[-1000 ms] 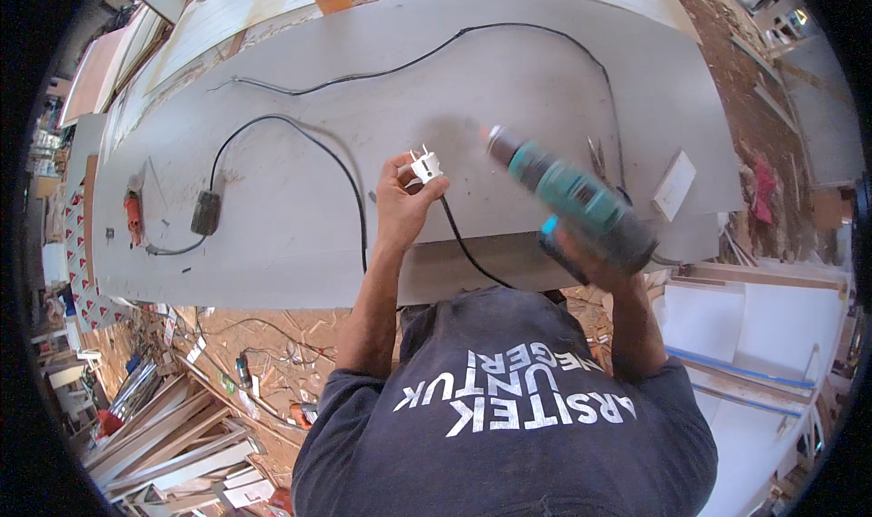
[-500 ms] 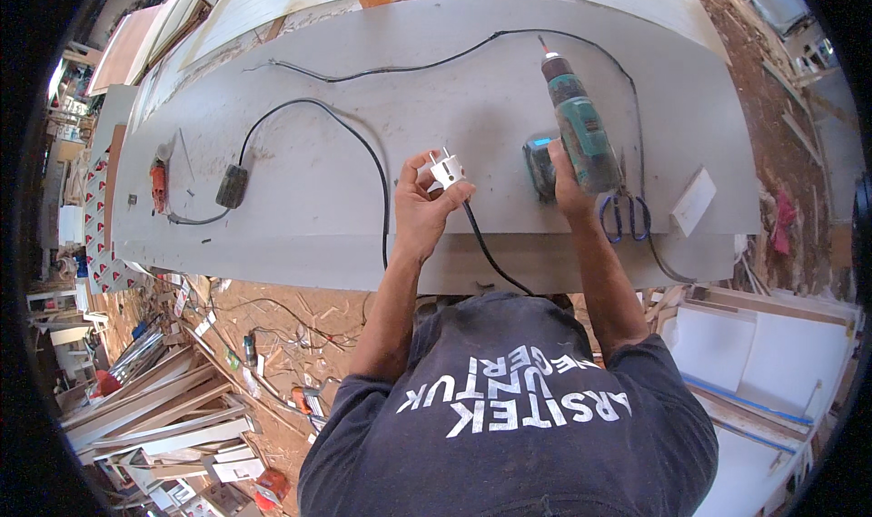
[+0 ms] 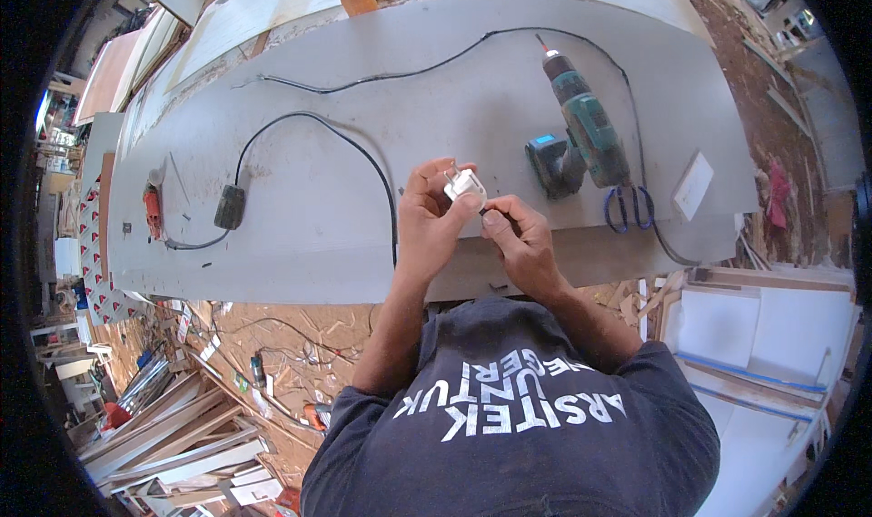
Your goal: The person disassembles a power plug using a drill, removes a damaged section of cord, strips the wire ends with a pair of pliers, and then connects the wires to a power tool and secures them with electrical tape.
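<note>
The white plug (image 3: pixel 466 186) sits above the grey board (image 3: pixel 300 245), between the left hand's (image 3: pixel 431 222) thumb and curled fingers, which clamp it, prongs pointing away. Just beside it, the right hand's (image 3: pixel 525 249) thumb and forefinger pinch its black cable (image 3: pixel 485 212). Rightward lie a drill (image 3: pixel 590 127) and scissors (image 3: pixel 629 210).

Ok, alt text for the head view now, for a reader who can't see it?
A person's left hand holds a white two-pin plug while the right hand pinches the black cable at its base. On the flat grey panel beyond them rest a teal-and-black cordless drill, blue-handled scissors and a long, thin black cord.
</note>
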A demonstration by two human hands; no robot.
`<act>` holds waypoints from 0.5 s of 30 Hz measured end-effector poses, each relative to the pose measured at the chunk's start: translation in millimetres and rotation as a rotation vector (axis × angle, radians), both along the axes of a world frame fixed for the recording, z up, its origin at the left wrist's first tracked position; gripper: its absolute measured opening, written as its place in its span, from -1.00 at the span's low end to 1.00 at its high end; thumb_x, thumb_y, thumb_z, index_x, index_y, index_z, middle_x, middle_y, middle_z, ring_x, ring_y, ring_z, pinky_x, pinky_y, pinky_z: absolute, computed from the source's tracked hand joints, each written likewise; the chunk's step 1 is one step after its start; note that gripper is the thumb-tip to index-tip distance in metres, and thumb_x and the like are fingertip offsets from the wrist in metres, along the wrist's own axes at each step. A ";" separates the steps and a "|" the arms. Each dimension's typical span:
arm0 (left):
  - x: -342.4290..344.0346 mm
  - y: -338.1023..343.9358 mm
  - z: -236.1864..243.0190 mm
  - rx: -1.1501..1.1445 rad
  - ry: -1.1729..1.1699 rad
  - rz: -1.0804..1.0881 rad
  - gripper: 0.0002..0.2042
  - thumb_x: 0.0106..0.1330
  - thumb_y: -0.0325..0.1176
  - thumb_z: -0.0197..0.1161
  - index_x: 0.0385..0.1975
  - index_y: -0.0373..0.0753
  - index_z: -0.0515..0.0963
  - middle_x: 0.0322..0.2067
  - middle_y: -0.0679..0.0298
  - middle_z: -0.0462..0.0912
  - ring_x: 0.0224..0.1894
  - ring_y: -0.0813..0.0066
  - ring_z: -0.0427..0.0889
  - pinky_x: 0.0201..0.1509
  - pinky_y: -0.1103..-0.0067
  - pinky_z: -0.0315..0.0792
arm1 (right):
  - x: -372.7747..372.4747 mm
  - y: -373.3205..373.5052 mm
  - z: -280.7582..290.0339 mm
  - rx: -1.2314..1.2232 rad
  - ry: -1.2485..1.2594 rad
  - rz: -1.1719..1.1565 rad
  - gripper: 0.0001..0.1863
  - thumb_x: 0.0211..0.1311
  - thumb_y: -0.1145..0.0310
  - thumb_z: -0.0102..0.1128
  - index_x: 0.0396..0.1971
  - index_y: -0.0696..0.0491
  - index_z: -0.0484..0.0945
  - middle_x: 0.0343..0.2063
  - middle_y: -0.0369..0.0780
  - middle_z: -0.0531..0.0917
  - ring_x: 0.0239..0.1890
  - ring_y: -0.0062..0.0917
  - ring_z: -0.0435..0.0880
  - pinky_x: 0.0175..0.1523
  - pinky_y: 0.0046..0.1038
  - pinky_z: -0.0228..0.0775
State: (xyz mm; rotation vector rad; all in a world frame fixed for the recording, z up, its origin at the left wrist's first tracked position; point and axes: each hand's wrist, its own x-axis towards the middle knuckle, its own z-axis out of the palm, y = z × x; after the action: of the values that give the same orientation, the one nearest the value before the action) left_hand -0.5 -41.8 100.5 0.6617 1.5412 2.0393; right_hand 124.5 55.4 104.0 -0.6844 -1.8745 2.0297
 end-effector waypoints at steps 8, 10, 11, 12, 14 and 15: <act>-28.4 -45.6 1.9 0.121 -0.126 -0.135 -0.56 0.40 -0.26 0.25 0.19 -0.30 0.39 -0.09 -0.01 0.67 -0.12 0.32 0.71 0.00 0.46 0.60 | -19.3 -41.4 27.1 0.189 0.002 -0.046 -0.80 0.36 0.33 0.19 -0.28 0.19 0.60 -0.62 -0.37 0.51 -0.52 -0.73 0.37 -0.43 -0.56 0.25; -33.6 -55.0 21.1 0.158 -0.222 -0.078 -0.62 0.41 -0.24 0.22 0.10 -0.31 0.42 -0.04 -0.04 0.63 -0.11 0.26 0.70 -0.01 0.42 0.60 | -20.4 -48.4 30.7 0.254 0.001 -0.026 -0.82 0.34 0.35 0.20 -0.29 0.19 0.60 -0.63 -0.32 0.54 -0.55 -0.71 0.41 -0.45 -0.54 0.27; -35.6 -59.0 26.9 0.177 -0.270 -0.049 -0.65 0.41 -0.23 0.21 0.05 -0.32 0.43 -0.01 -0.05 0.61 -0.11 0.23 0.70 -0.01 0.40 0.61 | -21.9 -52.4 32.1 0.335 0.039 -0.072 -0.83 0.32 0.36 0.21 -0.30 0.18 0.61 -0.63 -0.28 0.55 -0.56 -0.68 0.44 -0.45 -0.52 0.29; -35.9 -63.2 26.7 0.190 -0.306 -0.030 -0.72 0.42 -0.27 0.19 -0.02 -0.31 0.46 -0.01 -0.04 0.61 -0.11 0.25 0.69 -0.02 0.42 0.61 | -25.0 -57.9 33.0 0.413 0.082 -0.108 -0.84 0.31 0.38 0.23 -0.31 0.18 0.61 -0.63 -0.24 0.56 -0.58 -0.65 0.47 -0.45 -0.51 0.31; -34.4 -71.8 24.8 0.219 -0.378 0.018 -0.84 0.43 -0.34 0.14 -0.17 -0.30 0.51 0.00 -0.01 0.60 -0.11 0.27 0.68 -0.04 0.44 0.61 | -27.8 -65.1 32.4 0.540 0.143 -0.141 -0.86 0.28 0.40 0.25 -0.32 0.17 0.61 -0.62 -0.19 0.58 -0.59 -0.59 0.52 -0.45 -0.48 0.35; -33.5 -78.5 23.4 0.195 -0.342 0.062 -0.86 0.43 -0.37 0.13 -0.20 -0.30 0.52 -0.02 0.01 0.61 -0.11 0.30 0.68 -0.04 0.46 0.61 | -28.3 -67.8 29.7 0.586 0.161 -0.143 -0.87 0.26 0.41 0.26 -0.32 0.17 0.61 -0.62 -0.16 0.59 -0.60 -0.55 0.54 -0.45 -0.46 0.36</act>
State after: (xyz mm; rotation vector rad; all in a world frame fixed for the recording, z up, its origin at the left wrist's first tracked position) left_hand -34.0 -120.3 123.9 0.3134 1.1919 2.2302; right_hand 96.2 -12.5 133.7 -0.4592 -2.0990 1.2998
